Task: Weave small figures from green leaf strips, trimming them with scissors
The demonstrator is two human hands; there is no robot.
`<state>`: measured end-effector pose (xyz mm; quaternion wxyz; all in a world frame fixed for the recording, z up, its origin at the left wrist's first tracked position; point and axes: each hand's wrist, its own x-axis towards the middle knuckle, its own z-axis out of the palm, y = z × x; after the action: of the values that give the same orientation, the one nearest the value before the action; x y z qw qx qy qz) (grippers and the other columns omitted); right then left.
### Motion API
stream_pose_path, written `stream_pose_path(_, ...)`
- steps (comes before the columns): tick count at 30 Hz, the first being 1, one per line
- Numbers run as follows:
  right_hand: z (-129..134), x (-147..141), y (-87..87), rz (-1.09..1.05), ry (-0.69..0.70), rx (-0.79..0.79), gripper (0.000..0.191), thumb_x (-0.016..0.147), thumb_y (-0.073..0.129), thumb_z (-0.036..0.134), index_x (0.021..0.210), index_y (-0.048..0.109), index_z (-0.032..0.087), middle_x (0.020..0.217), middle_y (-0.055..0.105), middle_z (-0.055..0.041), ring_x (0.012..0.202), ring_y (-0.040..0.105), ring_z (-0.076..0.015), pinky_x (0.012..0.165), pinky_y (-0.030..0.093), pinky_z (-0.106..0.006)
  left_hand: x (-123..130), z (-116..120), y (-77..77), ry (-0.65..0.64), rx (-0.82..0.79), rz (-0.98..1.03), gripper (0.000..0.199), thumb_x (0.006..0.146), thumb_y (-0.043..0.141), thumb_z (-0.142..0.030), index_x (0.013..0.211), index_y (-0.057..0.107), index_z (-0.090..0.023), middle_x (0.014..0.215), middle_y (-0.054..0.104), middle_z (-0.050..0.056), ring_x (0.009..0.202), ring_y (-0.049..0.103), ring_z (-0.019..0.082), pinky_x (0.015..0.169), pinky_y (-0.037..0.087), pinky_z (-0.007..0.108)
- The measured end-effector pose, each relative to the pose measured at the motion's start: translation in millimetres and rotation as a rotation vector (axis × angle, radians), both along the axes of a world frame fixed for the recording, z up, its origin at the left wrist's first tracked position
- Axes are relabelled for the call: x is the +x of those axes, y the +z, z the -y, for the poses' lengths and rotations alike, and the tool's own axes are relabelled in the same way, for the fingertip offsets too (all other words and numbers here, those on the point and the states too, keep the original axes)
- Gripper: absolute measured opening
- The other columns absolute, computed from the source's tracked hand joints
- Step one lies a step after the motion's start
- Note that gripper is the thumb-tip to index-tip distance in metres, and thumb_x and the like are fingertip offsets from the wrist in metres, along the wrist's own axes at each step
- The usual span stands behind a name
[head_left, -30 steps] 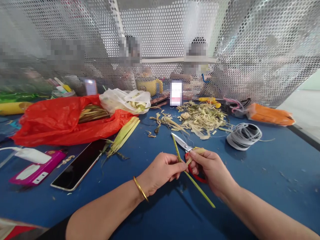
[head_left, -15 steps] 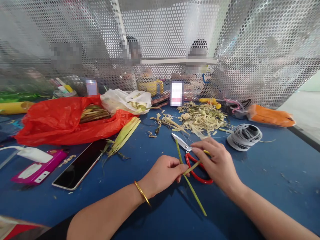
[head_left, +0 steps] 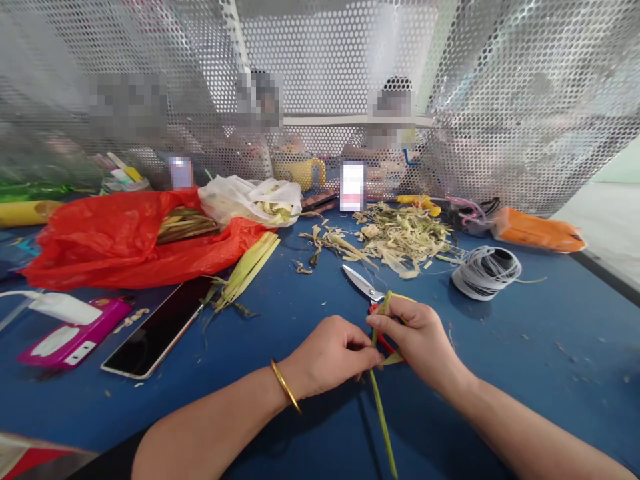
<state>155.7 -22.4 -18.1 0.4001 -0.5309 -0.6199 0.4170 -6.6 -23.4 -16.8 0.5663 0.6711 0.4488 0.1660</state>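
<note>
A thin green stalk [head_left: 381,413] runs down toward the front of the blue table. My left hand [head_left: 337,353], with a gold bangle on its wrist, pinches it near the middle. Higher up, near the stalk's top end, the fingers of my right hand [head_left: 417,330] are closed on it. A short flat strip [head_left: 393,359] sticks out to the right of my left fingertips. Under and behind my right hand lie scissors [head_left: 364,283], blades toward the back left, their red handles partly hidden.
Leaf scraps [head_left: 407,237] are heaped at the back, beside a spool of grey cord [head_left: 486,272]. Leftward lie pale green husks [head_left: 247,267], a red bag [head_left: 110,237], a dark phone [head_left: 155,333] and a magenta power strip [head_left: 75,340]. Perforated mesh [head_left: 330,60] stands behind.
My right hand has moved left from the side strip to the stalk's upper part. The stalk stands more upright in view, and its lower end reaches nearer the front.
</note>
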Motion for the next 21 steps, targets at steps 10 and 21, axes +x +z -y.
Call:
stream_pose_path(10,-5.5,14.3,13.2,0.003,-0.020,0.032,0.022,0.084,0.059,0.038,0.075,0.058,0.018,0.066,0.059,-0.0002,0.061,0.050,-0.0129,0.056,0.041,-0.024,1.6,-1.3,-0.5,0.082,-0.265,0.211,0.048,0.083,0.046,-0.056,0.062,0.059,-0.014,0.055,0.058,0.001,0.041,0.037,0.006,0.044,0.027,0.021)
stream_pose_path(21,-2.9,10.6,8.1,0.083,-0.065,0.088,0.023,0.084,0.057,0.031,0.065,0.056,0.019,0.056,0.054,0.0032,0.055,0.048,-0.0114,0.054,0.037,-0.023,-1.4,1.6,-1.5,-0.026,-0.006,-0.024,0.028,0.075,0.061,-0.038,0.066,0.071,-0.014,0.051,0.056,-0.002,0.047,0.044,0.008,0.046,0.030,0.019)
